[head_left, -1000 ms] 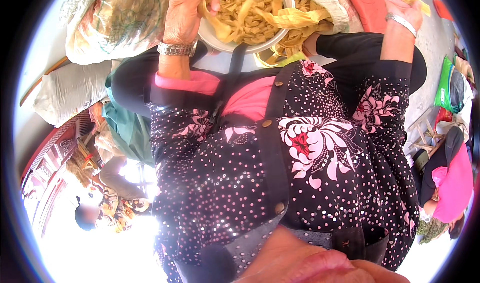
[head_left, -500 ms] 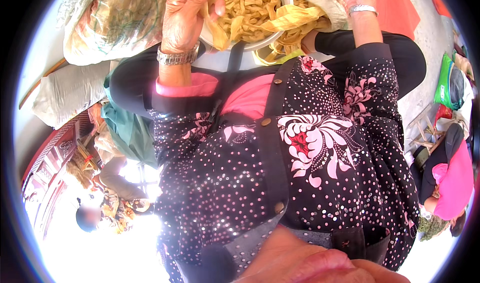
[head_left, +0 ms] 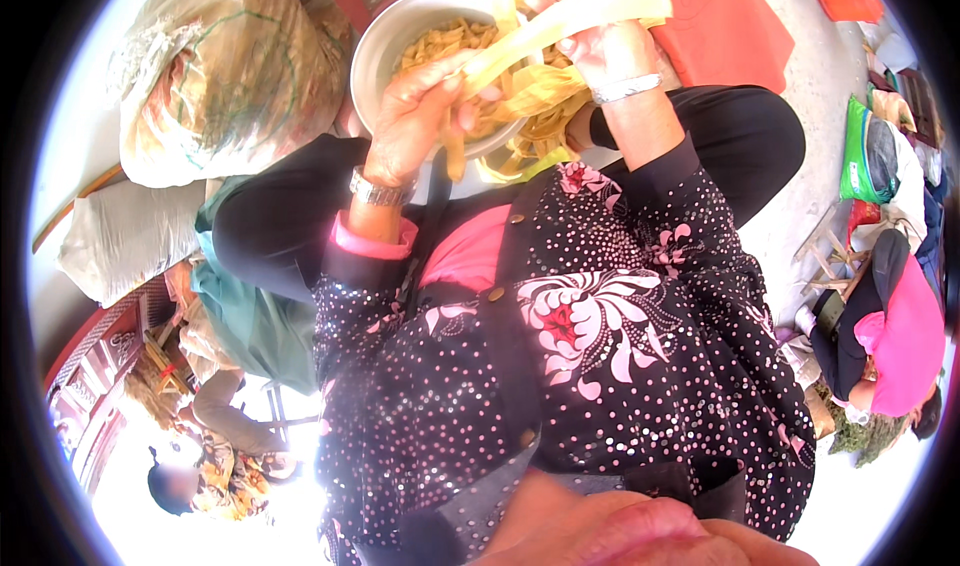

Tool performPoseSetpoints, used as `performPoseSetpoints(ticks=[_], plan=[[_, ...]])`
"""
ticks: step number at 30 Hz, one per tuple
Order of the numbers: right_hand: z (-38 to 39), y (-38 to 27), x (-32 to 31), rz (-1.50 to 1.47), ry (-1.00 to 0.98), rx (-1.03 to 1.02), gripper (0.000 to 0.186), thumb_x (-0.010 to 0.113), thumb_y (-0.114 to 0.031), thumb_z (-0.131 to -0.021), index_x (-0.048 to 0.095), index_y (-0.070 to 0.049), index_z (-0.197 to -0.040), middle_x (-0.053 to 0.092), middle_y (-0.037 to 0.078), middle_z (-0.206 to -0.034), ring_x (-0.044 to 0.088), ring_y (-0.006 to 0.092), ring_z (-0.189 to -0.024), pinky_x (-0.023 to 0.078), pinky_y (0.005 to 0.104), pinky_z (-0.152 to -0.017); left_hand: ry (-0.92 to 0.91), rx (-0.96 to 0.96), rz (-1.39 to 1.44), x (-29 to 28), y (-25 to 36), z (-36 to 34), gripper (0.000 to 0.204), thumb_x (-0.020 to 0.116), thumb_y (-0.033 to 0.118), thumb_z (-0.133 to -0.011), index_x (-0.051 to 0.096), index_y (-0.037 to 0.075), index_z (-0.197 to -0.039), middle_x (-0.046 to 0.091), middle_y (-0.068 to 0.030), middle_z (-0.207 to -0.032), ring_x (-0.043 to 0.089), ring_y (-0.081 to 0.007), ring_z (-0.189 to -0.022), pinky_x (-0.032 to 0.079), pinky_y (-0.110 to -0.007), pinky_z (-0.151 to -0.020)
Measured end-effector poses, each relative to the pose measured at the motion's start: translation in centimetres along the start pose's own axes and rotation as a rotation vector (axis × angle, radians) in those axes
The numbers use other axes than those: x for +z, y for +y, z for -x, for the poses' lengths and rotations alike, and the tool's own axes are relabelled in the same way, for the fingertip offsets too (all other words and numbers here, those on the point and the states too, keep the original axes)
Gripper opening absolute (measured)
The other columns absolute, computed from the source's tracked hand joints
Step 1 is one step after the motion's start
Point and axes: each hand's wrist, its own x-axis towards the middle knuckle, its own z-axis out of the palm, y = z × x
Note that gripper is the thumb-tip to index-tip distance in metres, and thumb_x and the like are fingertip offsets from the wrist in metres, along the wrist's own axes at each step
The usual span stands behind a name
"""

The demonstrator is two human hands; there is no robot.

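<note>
Yellow strip (head_left: 590, 14) held above white bowl (head_left: 370, 61)

L hand (head_left: 408, 121) closed w/ strip pinched nr its lower-L part; strip slants up-R across bowl's R side, its far end past R hand (head_left: 610, 54). R hand's partly behind strip, fingers part-spread; can't tell if gripping. Yellow pieces (head_left: 448, 42) in bowl; more strips (head_left: 550, 101) just beside, on R. Bulky bag (head_left: 235, 76) L of bowl, red sheet (head_left: 725, 26) on R. Farther R: person in pink top (head_left: 912, 341), bent over.
</note>
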Motion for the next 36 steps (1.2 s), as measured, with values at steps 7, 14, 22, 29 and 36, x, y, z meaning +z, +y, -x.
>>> performPoseSetpoints(ticks=[7, 14, 22, 29, 36], plan=[[2.7, 0.7, 0.0, -0.188, -0.167, -0.017, 0.056, 0.053, -0.024, -0.092, 0.032, -0.005, -0.140, 0.040, 0.015, -0.139, 0.040, 0.0308, -0.130, 0.049, 0.0283, -0.071, 0.002, -0.025, 0.099, 0.3, -1.4, -0.7, 0.032, 0.043, 0.009, -0.096, 0.053, 0.000, -0.125, 0.067, -0.0081, -0.094, 0.053, -0.0069, -0.068, 0.045, -0.020, -0.063], [1.1, 0.2, -0.1, -0.148, -0.144, -0.064, 0.036, 0.039, -0.036, -0.099, 0.052, -0.003, -0.106, 0.056, 0.006, -0.085, 0.061, 0.0264, -0.084, 0.050, 0.0306, -0.061, 0.330, 0.363, -0.666, -0.3, -3.6, -1.4, 0.030, 0.051, 0.010, -0.094, 0.056, 0.000, -0.122, 0.067, -0.0109, -0.094, 0.061, -0.0129, -0.081, 0.049, -0.025, -0.074], [4.0, 0.5, 9.5, 0.320, -0.227, -0.229, 0.034, 0.047, -0.034, -0.098, 0.056, -0.004, -0.085, 0.051, -0.001, -0.063, 0.050, 0.0056, -0.054, 0.041, 0.0208, -0.049, -0.010, -0.378, 0.354, 2.1, 0.4, 0.7, 0.034, 0.043, 0.029, -0.099, 0.057, 0.000, -0.106, 0.064, -0.0114, -0.094, 0.062, -0.0206, -0.082, 0.050, -0.030, -0.070], [8.1, 5.8, 8.7, 0.366, -0.419, 0.091, 0.035, 0.046, -0.030, -0.099, 0.057, 0.000, -0.112, 0.052, 0.002, -0.069, 0.051, 0.0118, -0.054, 0.043, 0.0257, -0.050, 0.082, -0.091, 0.982, -3.9, -2.3, 1.1, 0.032, 0.039, 0.021, -0.098, 0.048, -0.003, -0.116, 0.059, -0.0123, -0.108, 0.057, -0.0262, -0.101, 0.045, -0.039, -0.095], [6.1, 3.6, 7.2, 0.236, -0.145, -0.036, 0.038, 0.045, -0.038, -0.098, 0.054, -0.004, -0.083, 0.056, 0.004, -0.066, 0.060, 0.0133, -0.063, 0.048, 0.0235, -0.051, 0.044, -0.233, 0.781, -2.0, 0.6, 1.3, 0.029, 0.039, 0.024, -0.096, 0.038, 0.010, -0.070, 0.031, 0.0028, -0.055, 0.033, -0.0136, -0.053, 0.034, -0.027, -0.059]])
